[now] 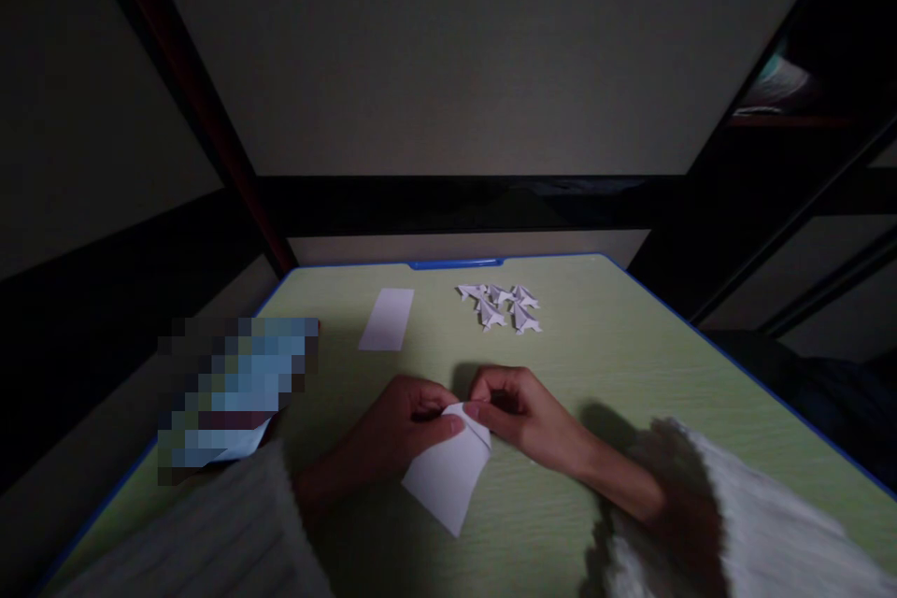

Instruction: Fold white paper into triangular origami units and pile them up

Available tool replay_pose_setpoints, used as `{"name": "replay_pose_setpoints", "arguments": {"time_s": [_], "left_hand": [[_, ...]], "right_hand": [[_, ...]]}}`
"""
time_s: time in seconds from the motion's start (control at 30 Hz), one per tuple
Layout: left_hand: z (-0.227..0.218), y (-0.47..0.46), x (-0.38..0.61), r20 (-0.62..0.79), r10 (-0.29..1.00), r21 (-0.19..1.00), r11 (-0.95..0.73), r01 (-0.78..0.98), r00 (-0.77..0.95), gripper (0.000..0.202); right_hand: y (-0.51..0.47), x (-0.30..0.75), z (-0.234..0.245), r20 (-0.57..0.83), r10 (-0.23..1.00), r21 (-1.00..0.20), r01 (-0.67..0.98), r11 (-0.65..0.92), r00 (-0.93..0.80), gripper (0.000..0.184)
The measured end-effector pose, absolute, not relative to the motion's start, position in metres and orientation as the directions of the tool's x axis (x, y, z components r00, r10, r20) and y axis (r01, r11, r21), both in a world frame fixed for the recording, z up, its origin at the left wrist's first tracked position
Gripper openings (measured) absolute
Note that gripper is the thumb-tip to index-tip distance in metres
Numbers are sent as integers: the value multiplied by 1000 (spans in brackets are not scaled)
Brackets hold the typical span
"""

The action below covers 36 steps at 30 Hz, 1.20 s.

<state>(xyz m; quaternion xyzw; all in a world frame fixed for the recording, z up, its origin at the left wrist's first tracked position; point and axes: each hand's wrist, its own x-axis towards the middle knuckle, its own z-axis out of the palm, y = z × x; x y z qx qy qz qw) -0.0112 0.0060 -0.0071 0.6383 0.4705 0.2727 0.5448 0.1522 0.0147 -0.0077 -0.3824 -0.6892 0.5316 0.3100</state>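
And here the left hand (401, 425) and right hand (531, 413) pinch the sheet (447, 478), thumbs on top, fingers closed at its far end, over the table (631, 374) (five folded papers (490, 314) sit beyond, near a slip (388, 320)).

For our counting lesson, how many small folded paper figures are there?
5, beyond the right hand: three figures in the far row, two nearer figures; none seems hidden.
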Motion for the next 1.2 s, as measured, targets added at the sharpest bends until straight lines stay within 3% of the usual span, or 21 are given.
{"name": "replay_pose_setpoints", "arguments": {"time_s": [0.37, 0.53, 0.8, 1.2], "left_hand": [[-6, 6, -7, -76, 933, 918, -72, 390, 352, 29], [-8, 5, -9, -77, 962, 946, -13, 325, 263, 28], [-11, 4, -8, -90, 974, 975, 43, 220, 208, 26], [-7, 0, -7, -53, 974, 965, -6, 261, 218, 27]], "right_hand": [[15, 150, -10, 27, 863, -976, 174, 133, -504, 19], [18, 149, -10, 67, 876, -995, 30, 93, -479, 18], [19, 151, -11, -22, 844, -996, 83, 26, -536, 30], [20, 149, -11, -31, 900, -998, -39, -54, -434, 33]]}}
